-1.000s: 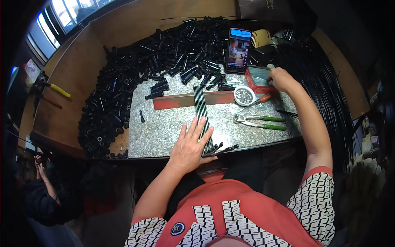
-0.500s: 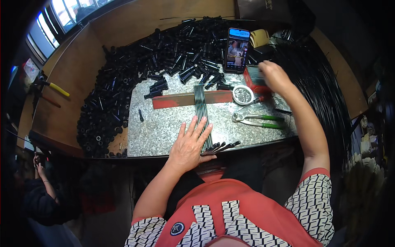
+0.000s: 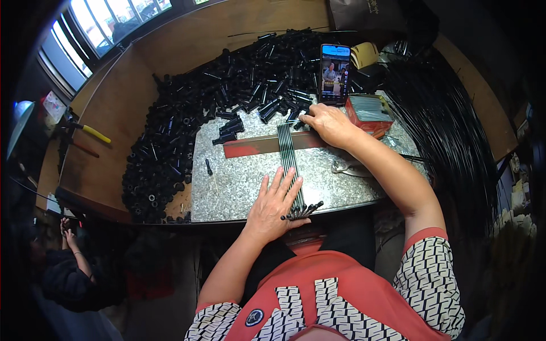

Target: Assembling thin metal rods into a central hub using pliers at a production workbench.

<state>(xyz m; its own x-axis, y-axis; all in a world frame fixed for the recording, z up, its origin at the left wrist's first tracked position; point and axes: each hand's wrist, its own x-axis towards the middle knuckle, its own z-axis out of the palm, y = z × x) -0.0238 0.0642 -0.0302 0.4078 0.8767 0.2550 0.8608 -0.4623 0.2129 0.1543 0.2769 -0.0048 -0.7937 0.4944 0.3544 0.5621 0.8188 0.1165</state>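
Note:
My left hand (image 3: 272, 207) lies with its fingers stretched out over a row of thin dark rods (image 3: 287, 149). These rods rest side by side across a red-edged bar (image 3: 245, 146), and their black knobbed ends (image 3: 304, 211) fan out beside my left thumb. At the far tips of the rods, my right hand (image 3: 329, 125) is closed in a pinch. Whatever it holds is too small to make out. A pair of pliers (image 3: 348, 169) lies under my right forearm, its handles hidden.
Beyond the grey speckled board (image 3: 227, 187) lies a large heap of black tubular parts (image 3: 165, 136). A phone (image 3: 335, 77) stands behind a red box (image 3: 369, 116) of thin pieces. Long black rods (image 3: 443, 113) fill the right side. Another person (image 3: 68, 256) is at lower left.
My right hand has moved left from the red box to the far tips of the rods, now covering the white dish. My left hand stays on the rods. The whole view has shifted slightly.

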